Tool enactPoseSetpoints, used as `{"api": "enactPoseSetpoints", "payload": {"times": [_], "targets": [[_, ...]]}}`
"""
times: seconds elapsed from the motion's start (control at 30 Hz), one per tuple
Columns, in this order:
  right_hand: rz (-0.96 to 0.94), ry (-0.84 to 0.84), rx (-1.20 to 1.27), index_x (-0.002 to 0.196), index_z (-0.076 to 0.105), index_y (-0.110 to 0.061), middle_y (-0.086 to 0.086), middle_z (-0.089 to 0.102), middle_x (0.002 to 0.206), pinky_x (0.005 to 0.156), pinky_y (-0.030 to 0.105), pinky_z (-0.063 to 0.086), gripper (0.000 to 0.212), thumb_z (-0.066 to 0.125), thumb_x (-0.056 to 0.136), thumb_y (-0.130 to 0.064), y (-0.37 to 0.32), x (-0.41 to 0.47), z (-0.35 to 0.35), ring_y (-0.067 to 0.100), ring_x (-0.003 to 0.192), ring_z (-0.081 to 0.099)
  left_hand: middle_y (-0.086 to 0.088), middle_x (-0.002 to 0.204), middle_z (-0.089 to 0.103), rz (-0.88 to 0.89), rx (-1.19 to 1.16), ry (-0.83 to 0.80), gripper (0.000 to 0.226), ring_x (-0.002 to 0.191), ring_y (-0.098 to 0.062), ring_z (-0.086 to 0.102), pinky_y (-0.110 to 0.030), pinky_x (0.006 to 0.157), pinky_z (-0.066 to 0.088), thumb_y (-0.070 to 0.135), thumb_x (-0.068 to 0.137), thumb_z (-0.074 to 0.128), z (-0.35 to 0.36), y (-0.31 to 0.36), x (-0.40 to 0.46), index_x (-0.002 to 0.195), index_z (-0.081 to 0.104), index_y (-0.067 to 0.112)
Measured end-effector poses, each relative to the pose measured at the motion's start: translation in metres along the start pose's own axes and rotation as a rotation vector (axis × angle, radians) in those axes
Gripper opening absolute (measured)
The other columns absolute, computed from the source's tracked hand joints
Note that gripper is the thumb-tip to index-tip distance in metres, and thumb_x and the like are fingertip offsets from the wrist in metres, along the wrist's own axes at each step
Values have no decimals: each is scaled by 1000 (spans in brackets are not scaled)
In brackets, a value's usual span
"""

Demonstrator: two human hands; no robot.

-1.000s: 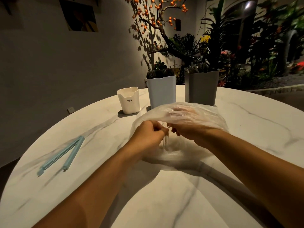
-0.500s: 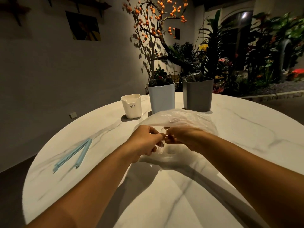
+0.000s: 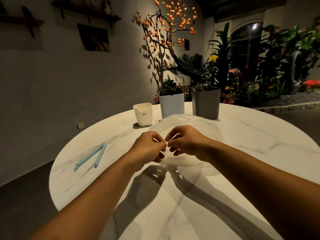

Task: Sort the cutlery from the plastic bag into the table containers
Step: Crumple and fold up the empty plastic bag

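A clear plastic bag [image 3: 199, 123] lies crumpled at the middle of the round marble table [image 3: 259, 139]. My left hand [image 3: 149, 149] and my right hand [image 3: 187, 142] meet over its near side, fingers pinched on the bag's film where it gathers between them. What the bag holds is too faint to tell. Behind it stand three containers: a small white cup [image 3: 143, 114], a pale blue bin [image 3: 171, 104] and a grey bin [image 3: 206, 103]. Dark cutlery handles stick out of the two bins.
A light blue bag clip [image 3: 91, 157] lies open on the table's left part. The table edge curves close on the left and far side. Plants and an orange-berried tree stand behind the bins; a wall runs along the left.
Both hands have drawn back toward me and pinched together at the bag's near edge; the right hand came out from under the film. The view has tilted upward.
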State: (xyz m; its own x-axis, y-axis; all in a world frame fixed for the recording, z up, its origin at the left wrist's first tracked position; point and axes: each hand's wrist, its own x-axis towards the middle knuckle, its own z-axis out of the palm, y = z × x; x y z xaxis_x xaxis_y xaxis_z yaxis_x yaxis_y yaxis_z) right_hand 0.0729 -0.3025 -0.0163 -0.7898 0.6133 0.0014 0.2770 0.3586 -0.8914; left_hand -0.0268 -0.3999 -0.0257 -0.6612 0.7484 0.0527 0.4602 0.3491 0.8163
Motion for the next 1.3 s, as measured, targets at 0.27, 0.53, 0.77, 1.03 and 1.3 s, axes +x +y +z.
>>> {"api": "enactPoseSetpoints", "payload": {"times": [0.27, 0.53, 0.77, 1.03, 1.3], "targets": [[-138, 75, 67, 103, 64, -11, 10, 69, 95, 69, 28, 61, 12, 63, 92, -6, -26, -9, -5, 18, 74, 71, -5, 93, 67, 122, -103, 101, 8, 72, -19, 68, -29, 70, 60, 20, 93, 65, -19, 11, -8, 100, 64, 15], [-267, 99, 6, 94, 62, -10, 14, 72, 87, 68, 37, 63, 7, 67, 90, -6, -64, 2, -20, 20, 70, 74, -4, 84, 71, 197, -139, 165, 4, 66, -13, 64, -24, 55, 51, 15, 92, 66, -49, 32, 1, 93, 68, 11], [-354, 137, -120, 94, 67, -14, 5, 72, 91, 62, 31, 62, 8, 72, 88, -13, -85, 32, -33, 16, 81, 70, -12, 83, 73, 221, -234, 189, 4, 75, -22, 70, -28, 68, 60, 9, 90, 69, -69, 45, 26, 86, 68, 9], [-449, 126, -159, 97, 67, -18, -1, 71, 93, 71, 28, 60, 11, 71, 88, -20, -104, 80, -44, 10, 84, 68, -6, 83, 73, 266, -191, 275, 2, 74, -16, 73, -32, 74, 62, 12, 89, 71, -88, 55, 68, 87, 70, 13], [-576, 175, -293, 92, 68, -22, -6, 69, 89, 73, 20, 55, 8, 73, 87, -17, -125, 133, -47, 5, 80, 65, -1, 81, 74, 316, -110, 408, 5, 73, -15, 73, -39, 75, 62, 18, 86, 74, -107, 58, 116, 89, 73, 13]]}}
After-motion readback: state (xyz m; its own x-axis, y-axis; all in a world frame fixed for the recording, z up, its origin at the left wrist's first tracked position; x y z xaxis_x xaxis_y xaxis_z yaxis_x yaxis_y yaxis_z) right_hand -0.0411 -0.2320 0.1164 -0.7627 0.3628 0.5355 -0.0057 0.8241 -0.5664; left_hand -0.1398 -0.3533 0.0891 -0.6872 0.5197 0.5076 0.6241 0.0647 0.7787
